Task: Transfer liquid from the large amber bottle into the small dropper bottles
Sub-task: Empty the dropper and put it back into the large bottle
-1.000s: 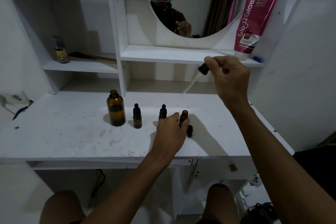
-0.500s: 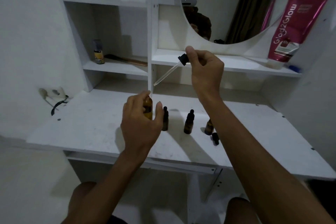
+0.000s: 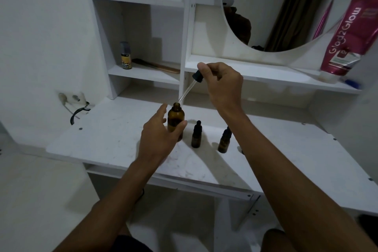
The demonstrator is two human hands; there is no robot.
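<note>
The large amber bottle stands uncapped on the white table. My left hand holds its body from the near side, thumb and fingers curled round it. My right hand pinches the black bulb of a glass dropper, whose tip hangs just above the bottle's open mouth. To the right stand two small capped dropper bottles, one beside the big bottle and another partly behind my right forearm. Anything further right is hidden by that arm.
Above the table, a lower shelf carries a small spray can and a comb. A round mirror hangs above the right shelf, where a pink tube leans. A wall socket with a black cable sits at the left.
My left hand left the small open bottle and took hold of the large amber bottle. My right hand brought the dropper leftward and down until its tip is over that bottle's mouth.
</note>
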